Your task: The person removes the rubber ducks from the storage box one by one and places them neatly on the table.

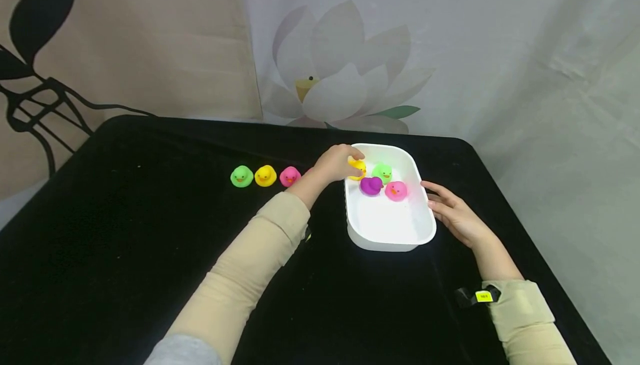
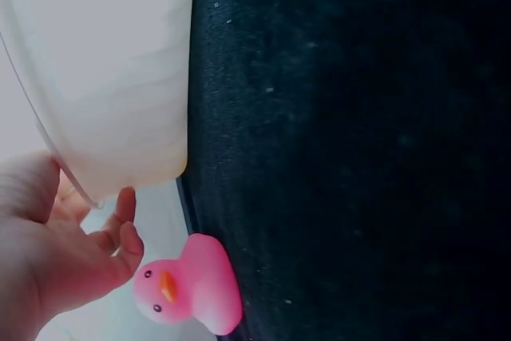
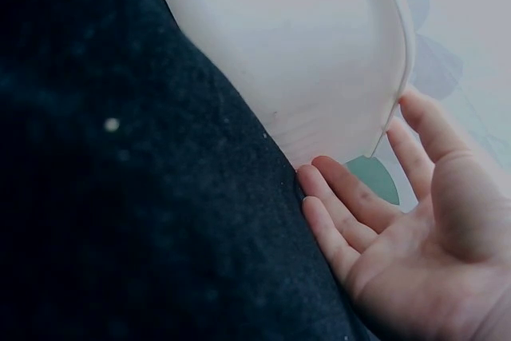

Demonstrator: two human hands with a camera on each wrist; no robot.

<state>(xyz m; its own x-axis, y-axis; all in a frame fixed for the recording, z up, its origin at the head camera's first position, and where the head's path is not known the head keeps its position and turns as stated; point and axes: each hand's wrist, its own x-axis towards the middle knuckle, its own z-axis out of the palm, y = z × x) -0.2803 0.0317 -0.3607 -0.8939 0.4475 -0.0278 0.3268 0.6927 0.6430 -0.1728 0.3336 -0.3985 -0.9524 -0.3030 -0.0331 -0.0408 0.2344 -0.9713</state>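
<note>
My left hand [image 1: 336,163] reaches over the left rim of a white plastic tub [image 1: 390,223], its thumb and forefinger curled round a yellow rubber duck [image 1: 356,169] inside. Close to that duck sit a purple duck [image 1: 371,186], a green duck [image 1: 383,173] and a pink duck [image 1: 396,191], all in the tub's far half. On the other side, my right hand [image 1: 455,215] rests its extended fingers against the tub's right wall. The left wrist view hides the held duck behind the tub's wall.
Left of the tub, a green duck [image 1: 242,176], a yellow duck [image 1: 265,176] and a pink duck [image 1: 290,176] stand in a row on the black cloth [image 1: 150,231]. Another pink duck [image 2: 196,285] is mostly behind my left wrist in the head view. A printed curtain [image 1: 540,76] hangs behind.
</note>
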